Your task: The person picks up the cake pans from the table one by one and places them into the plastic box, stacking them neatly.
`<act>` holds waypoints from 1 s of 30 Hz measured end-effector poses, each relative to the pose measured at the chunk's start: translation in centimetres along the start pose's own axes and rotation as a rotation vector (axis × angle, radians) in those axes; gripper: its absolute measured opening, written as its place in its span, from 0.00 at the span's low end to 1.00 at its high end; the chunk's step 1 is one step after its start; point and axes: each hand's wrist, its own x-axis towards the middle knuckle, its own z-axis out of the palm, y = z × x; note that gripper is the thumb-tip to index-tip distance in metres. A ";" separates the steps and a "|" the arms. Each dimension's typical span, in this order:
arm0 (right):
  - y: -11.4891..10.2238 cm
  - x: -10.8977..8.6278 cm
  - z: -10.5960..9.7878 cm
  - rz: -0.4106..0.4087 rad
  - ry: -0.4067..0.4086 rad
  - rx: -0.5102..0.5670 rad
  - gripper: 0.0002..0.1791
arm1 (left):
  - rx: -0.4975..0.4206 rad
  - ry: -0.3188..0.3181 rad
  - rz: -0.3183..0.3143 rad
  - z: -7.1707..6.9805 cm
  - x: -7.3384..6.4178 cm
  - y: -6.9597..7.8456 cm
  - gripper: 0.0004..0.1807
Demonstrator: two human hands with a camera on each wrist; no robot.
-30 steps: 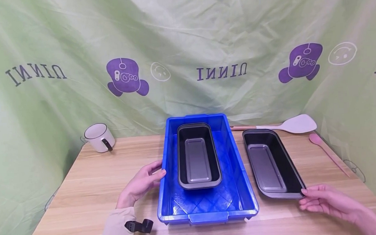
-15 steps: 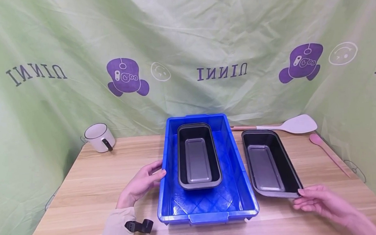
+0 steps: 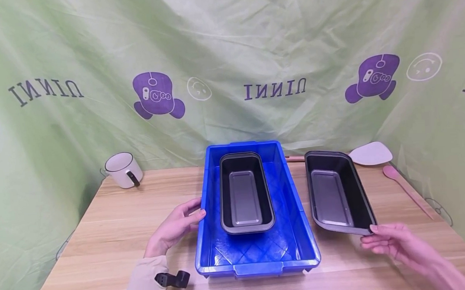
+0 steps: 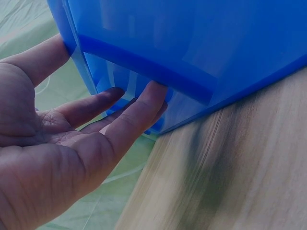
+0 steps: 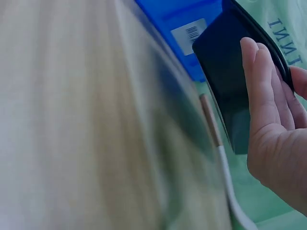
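Note:
My right hand (image 3: 394, 244) holds a dark loaf pan (image 3: 332, 201) by its near right corner, thumb on the rim and fingers underneath. In the right wrist view, the pan (image 5: 225, 67) is raised off the table, with the fingers along its outer wall. My left hand (image 3: 177, 223) touches the left side of a blue plastic crate (image 3: 257, 268). Its thumb is at the rim and its fairly straight fingers rest against the outer wall (image 4: 192, 52) in the left wrist view. Inside the crate lies a second loaf pan (image 3: 247, 228).
A white mug (image 3: 120, 169) with a black handle stands at the back left. Behind the held pan lies a white spatula (image 3: 372, 153), partly covered by it. A pink spoon (image 3: 407, 189) is at the right edge of the wooden table (image 3: 115, 232).
My right hand has lifted the loaf pan, which has shifted up and away and now overlaps the spatula. The left hand and crate stay in place.

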 end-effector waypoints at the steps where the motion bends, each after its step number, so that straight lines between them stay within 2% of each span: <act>1: -0.3 0.1 0.0 -0.008 0.008 -0.026 0.29 | 0.000 0.003 0.000 0.0 0.0 0.0 0.36; 7: -2.0 0.9 0.5 -0.034 0.078 -0.163 0.28 | -0.004 0.008 0.001 0.0 -0.1 0.0 0.36; 11: -2.6 1.6 1.0 -0.078 0.100 -0.216 0.28 | -0.003 0.003 0.004 0.0 -0.1 0.0 0.36; 23: -2.3 4.1 2.3 -0.212 0.128 -0.202 0.28 | 0.011 0.018 -0.007 0.0 0.0 -0.1 0.37; 27: -2.5 4.9 2.8 -0.233 0.159 -0.231 0.28 | 0.003 0.013 -0.001 0.0 0.0 -0.1 0.36; 30: -2.6 5.7 3.3 -0.244 0.153 -0.233 0.28 | -0.003 0.004 0.006 0.0 0.1 -0.1 0.35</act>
